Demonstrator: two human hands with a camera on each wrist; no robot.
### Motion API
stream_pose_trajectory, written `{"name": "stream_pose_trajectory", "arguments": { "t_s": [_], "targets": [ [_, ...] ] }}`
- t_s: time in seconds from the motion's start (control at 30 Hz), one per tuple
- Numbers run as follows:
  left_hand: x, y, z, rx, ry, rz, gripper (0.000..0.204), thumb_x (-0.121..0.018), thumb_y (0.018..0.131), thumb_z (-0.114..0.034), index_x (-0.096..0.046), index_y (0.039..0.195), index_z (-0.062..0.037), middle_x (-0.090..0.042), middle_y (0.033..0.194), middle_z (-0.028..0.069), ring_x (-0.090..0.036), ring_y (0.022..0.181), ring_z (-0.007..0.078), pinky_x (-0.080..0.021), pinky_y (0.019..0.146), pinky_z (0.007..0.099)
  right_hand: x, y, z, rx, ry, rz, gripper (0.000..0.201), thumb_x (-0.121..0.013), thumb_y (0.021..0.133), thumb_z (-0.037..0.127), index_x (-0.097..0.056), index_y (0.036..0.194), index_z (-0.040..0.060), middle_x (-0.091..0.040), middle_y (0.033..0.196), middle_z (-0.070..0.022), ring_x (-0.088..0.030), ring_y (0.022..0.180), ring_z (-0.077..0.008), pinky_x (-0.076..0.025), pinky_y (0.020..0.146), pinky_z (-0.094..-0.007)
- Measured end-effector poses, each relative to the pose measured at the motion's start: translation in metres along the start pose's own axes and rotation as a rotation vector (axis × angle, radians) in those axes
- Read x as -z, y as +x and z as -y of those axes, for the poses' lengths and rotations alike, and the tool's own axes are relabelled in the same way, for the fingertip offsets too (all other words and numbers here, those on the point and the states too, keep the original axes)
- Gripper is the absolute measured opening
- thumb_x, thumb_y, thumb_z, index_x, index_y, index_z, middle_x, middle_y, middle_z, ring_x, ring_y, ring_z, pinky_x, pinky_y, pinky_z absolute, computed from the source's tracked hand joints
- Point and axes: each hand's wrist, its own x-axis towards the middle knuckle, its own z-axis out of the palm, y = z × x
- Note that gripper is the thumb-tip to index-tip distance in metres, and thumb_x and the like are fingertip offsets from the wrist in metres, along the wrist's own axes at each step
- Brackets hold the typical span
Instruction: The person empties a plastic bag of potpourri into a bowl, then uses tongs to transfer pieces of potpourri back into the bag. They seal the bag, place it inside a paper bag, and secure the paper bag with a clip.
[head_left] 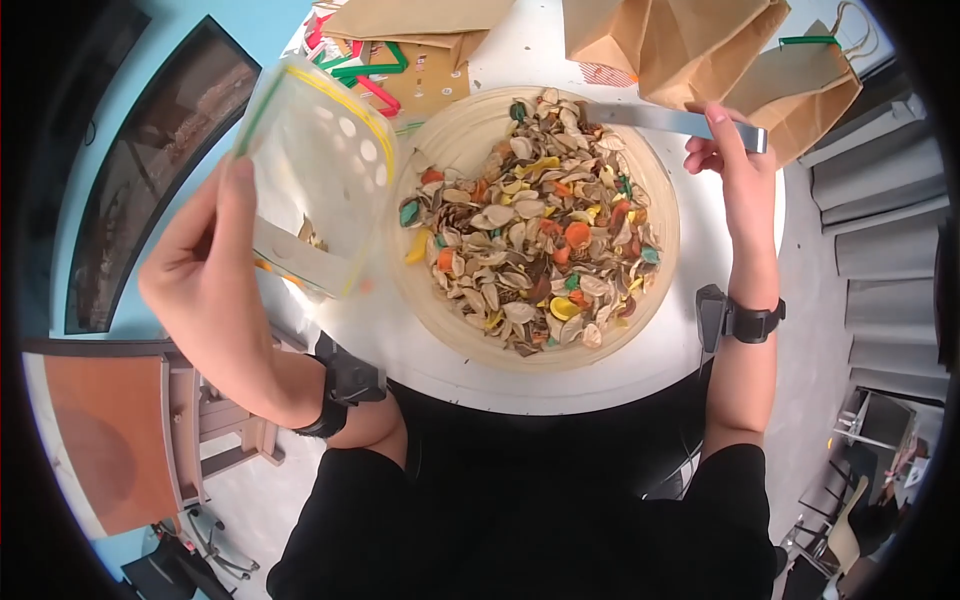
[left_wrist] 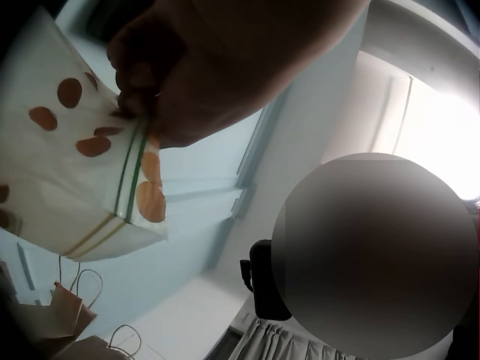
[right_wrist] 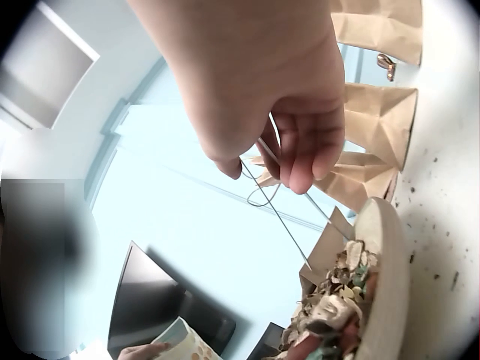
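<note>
Over the tabletop's (head_left: 530,396) left edge, the left hand (head_left: 208,245) pinches the rim of the bag (head_left: 315,150), whose mouth gapes. Next comes the bowl (head_left: 437,135), near the front edge, heaped with potpourri (head_left: 540,240). Toward the far right edge, the right hand (head_left: 738,172) grips the tongs (head_left: 665,121), tips at the heap's far side. Small bites with a light squeeze should spare the brittle-looking pieces; holding the bag's mouth wide, close beside the bowl, should limit spills.
</note>
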Motion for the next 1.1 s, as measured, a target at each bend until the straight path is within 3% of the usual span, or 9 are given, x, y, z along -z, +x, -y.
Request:
{"name": "stream_pose_trajectory", "arguments": {
  "t_s": [0.1, 0.27, 0.4, 0.67, 0.8, 0.9, 1.0, 1.1],
  "targets": [
    [-0.01, -0.002, 0.004, 0.03, 0.112, 0.215, 0.026, -0.072, 0.086, -0.015, -0.072, 0.103, 0.0045, -0.058, 0.068, -0.0028, -0.043, 0.063, 0.0026, -0.035, 0.057, 0.019, 0.003, -0.003, -0.015, -0.117, 0.09, 0.088, 0.035, -0.062, 0.094, 0.032, -0.071, 0.096, -0.0023, -0.062, 0.066, -0.0034, -0.059, 0.056, -0.0109, -0.048, 0.058, -0.0225],
    [-0.038, -0.003, 0.007, 0.129, 0.099, 0.505, 0.027, -0.071, 0.087, -0.016, -0.071, 0.098, 0.0081, -0.048, 0.062, -0.0054, -0.036, 0.06, 0.0025, -0.029, 0.053, 0.021, -0.01, -0.01, -0.02, -0.113, 0.113, 0.196, 0.029, -0.063, 0.093, 0.025, -0.07, 0.096, -0.0023, -0.064, 0.066, -0.0041, -0.062, 0.057, -0.0114, -0.048, 0.057, -0.0219],
    [-0.053, -0.008, 0.003, 0.163, 0.025, 0.59, 0.028, -0.07, 0.089, -0.018, -0.07, 0.093, 0.0102, -0.046, 0.062, -0.0059, -0.035, 0.06, 0.0026, -0.028, 0.052, 0.0212, -0.015, -0.013, -0.011, -0.068, 0.092, 0.209, 0.024, -0.063, 0.093, 0.021, -0.071, 0.096, -0.0009, -0.065, 0.067, -0.0054, -0.063, 0.058, -0.0117, -0.049, 0.056, -0.0224],
    [-0.062, -0.011, 0.009, 0.162, -0.004, 0.618, 0.027, -0.069, 0.089, -0.02, -0.071, 0.094, 0.0073, -0.051, 0.061, -0.0042, -0.04, 0.054, 0.0023, -0.03, 0.048, 0.0211, -0.016, -0.022, 0.012, 0.055, 0.263, 0.123, 0.023, -0.063, 0.093, 0.02, -0.071, 0.098, -0.0012, -0.065, 0.065, -0.0066, -0.064, 0.056, -0.0132, -0.049, 0.055, -0.0232],
    [-0.062, -0.014, 0.008, 0.157, -0.073, 0.601, 0.027, -0.069, 0.09, -0.02, -0.072, 0.094, 0.0062, -0.052, 0.061, -0.0031, -0.041, 0.052, 0.003, -0.031, 0.047, 0.0215, -0.051, -0.045, 0.039, 0.155, 0.338, 0.153, 0.028, -0.059, 0.095, 0.023, -0.071, 0.099, -0.0014, -0.069, 0.079, -0.0081, -0.064, 0.058, -0.0125, -0.05, 0.057, -0.0235],
    [-0.059, -0.012, 0.011, 0.145, -0.099, 0.576, 0.026, -0.069, 0.09, -0.02, -0.073, 0.095, 0.0051, -0.053, 0.061, -0.0023, -0.042, 0.051, 0.0035, -0.032, 0.046, 0.0213, -0.048, -0.048, 0.045, 0.16, 0.162, 0.193, 0.037, -0.055, 0.096, 0.028, -0.066, 0.104, -0.0062, -0.063, 0.07, -0.0089, -0.06, 0.056, -0.0154, -0.049, 0.058, -0.0264],
    [-0.055, -0.01, 0.013, 0.127, -0.099, 0.546, 0.026, -0.068, 0.09, -0.021, -0.073, 0.096, 0.0044, -0.053, 0.061, -0.0021, -0.042, 0.05, 0.0038, -0.032, 0.046, 0.0211, -0.019, -0.031, 0.029, 0.173, 0.271, 0.147, 0.032, -0.063, 0.093, 0.031, -0.072, 0.097, 0.0002, -0.067, 0.077, -0.0047, -0.061, 0.058, -0.0099, -0.049, 0.057, -0.0212],
    [-0.054, -0.008, 0.015, 0.12, -0.102, 0.558, 0.027, -0.068, 0.09, -0.022, -0.073, 0.097, 0.0039, -0.053, 0.062, -0.0024, -0.041, 0.05, 0.0038, -0.032, 0.045, 0.021, 0.012, -0.016, 0.012, 0.021, 0.025, 0.147, 0.032, -0.065, 0.092, 0.033, -0.072, 0.095, 0.0015, -0.063, 0.069, -0.0016, -0.059, 0.057, -0.0085, -0.047, 0.057, -0.0201]
  ]
}}
